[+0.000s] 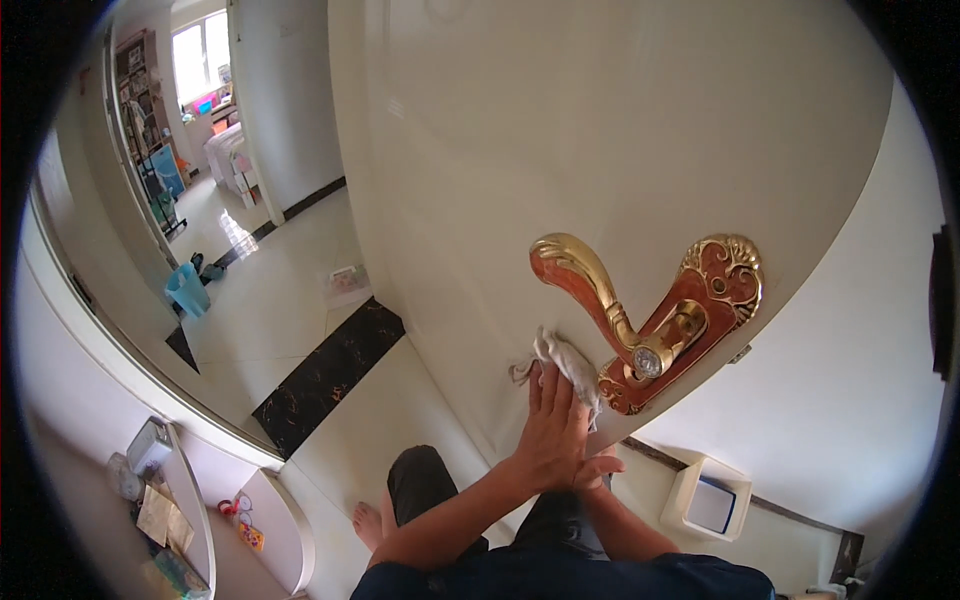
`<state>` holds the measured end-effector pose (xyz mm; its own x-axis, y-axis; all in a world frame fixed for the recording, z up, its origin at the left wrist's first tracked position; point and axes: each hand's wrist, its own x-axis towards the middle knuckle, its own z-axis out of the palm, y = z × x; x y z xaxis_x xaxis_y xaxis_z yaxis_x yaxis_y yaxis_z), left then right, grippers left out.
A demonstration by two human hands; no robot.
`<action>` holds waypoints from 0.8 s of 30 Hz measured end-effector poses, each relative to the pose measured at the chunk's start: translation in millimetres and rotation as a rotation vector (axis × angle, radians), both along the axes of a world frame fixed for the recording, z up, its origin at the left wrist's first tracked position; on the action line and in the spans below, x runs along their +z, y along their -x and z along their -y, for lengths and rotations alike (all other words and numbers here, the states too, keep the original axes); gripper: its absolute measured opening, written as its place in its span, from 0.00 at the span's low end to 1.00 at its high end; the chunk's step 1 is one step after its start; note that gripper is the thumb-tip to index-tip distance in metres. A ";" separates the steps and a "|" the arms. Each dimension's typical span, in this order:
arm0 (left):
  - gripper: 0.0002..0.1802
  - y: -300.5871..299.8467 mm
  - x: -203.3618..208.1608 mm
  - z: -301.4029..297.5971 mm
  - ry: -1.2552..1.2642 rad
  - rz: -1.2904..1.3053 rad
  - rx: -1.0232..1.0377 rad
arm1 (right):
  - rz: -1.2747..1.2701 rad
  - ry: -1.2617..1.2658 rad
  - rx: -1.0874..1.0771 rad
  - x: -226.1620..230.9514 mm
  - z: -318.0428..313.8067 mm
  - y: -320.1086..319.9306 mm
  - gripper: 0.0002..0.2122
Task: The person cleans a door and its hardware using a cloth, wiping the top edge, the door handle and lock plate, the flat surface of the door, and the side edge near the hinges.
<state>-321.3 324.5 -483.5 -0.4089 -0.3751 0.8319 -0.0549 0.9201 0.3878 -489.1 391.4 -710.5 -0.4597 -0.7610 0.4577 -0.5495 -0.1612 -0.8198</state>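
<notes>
Pressed flat at 4 o'clock from the middle of the view: left hand (550, 445), back upward, fingers (549, 388) outstretched and close together over a pale crumpled cloth (563, 360). Cloth between those fingers and the broad off-white door (620, 130), with loose folds poking out past the fingertips toward 11 and 12 o'clock and a hanging edge at 3 o'clock of the hand.

Just beside the cloth, toward 2 o'clock: an ornate gold and reddish-brown door handle (665, 340), curved lever reaching toward 11 o'clock. Contact between cloth and handle plate impossible to tell.

Under the left wrist, at 5 o'clock: right hand (602, 468), mostly hidden; state of its fingers impossible to make out.

Farther around, at 4 to 5 o'clock, on the floor by the wall: a cream bin (707, 500) with a dark blue inner edge. At 7 o'clock: a bare foot (368, 524) on pale tiles. Between 7 and 8 o'clock: rounded white shelves (285, 525) with small items on them. At 8 o'clock: a dark veined threshold strip (330, 375). At 9 o'clock, beyond it: a light-blue bucket (187, 291). Between 10 and 11 o'clock, in the room beyond: a bright window (201, 57).
</notes>
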 end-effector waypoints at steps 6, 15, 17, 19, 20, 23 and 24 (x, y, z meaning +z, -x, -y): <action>0.75 11.9 76.1 56.0 0.153 -0.135 0.034 | 0.151 0.287 0.025 52.3 -8.0 -19.4 0.34; 0.77 23.7 4.6 11.5 0.030 -0.035 -0.020 | 0.412 0.343 0.152 105.4 4.8 -35.4 0.46; 0.77 34.8 7.9 14.1 0.056 -0.051 -0.004 | 0.386 0.324 0.138 113.8 7.8 -33.2 0.42; 0.77 44.1 23.7 20.8 0.087 -0.072 -0.007 | 0.143 0.168 -0.086 115.7 0.7 -16.9 0.32; 0.75 49.5 35.8 23.8 0.104 -0.098 0.000 | 0.033 0.231 -0.276 83.0 8.1 -0.8 0.34; 0.71 57.0 53.9 40.2 0.139 -0.116 0.067 | 0.038 0.317 -0.106 71.4 7.3 19.5 0.35; 0.71 63.5 55.2 43.6 0.148 -0.089 0.083 | 0.129 0.317 -0.135 64.3 14.0 28.7 0.35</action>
<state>-384.7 280.9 -428.3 -0.3039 -0.2752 0.9121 -0.1041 0.9612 0.2553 -517.8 377.4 -646.2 -0.6153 -0.5191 0.5932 -0.4789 -0.3515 -0.8044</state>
